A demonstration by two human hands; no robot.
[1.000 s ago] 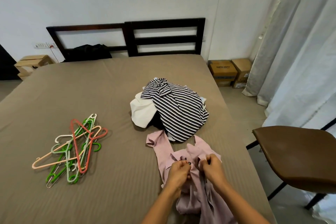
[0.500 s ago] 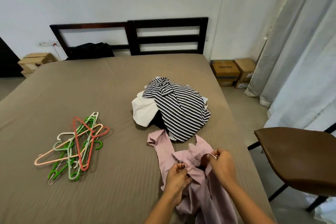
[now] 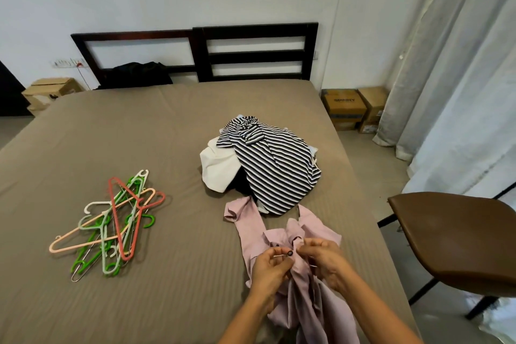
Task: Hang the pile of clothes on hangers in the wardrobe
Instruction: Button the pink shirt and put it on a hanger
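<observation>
A pale pink shirt [image 3: 251, 226] lies on the bed's near right part and hangs over the front edge. My left hand [image 3: 269, 268] pinches the fabric by a dark button, and my right hand [image 3: 324, 260] pinches the fabric just across from it. Beyond the shirt sits the pile of clothes [image 3: 268, 165], with a black-and-white striped garment on top and a white one at its left. A heap of plastic hangers [image 3: 111, 223] in green, pink, red and white lies on the left of the bed. No wardrobe is in view.
The bed [image 3: 139, 134] has a taupe sheet and a dark wooden headboard [image 3: 201, 53]. A brown chair [image 3: 458, 237] stands close at the right. Cardboard boxes [image 3: 351, 109] sit by the curtains [image 3: 460, 64], another box [image 3: 50, 92] at far left. A black bag [image 3: 139, 75] rests by the headboard.
My hands drew apart half a second ago and have come back together at the shirt's button. The pile and hangers have not moved.
</observation>
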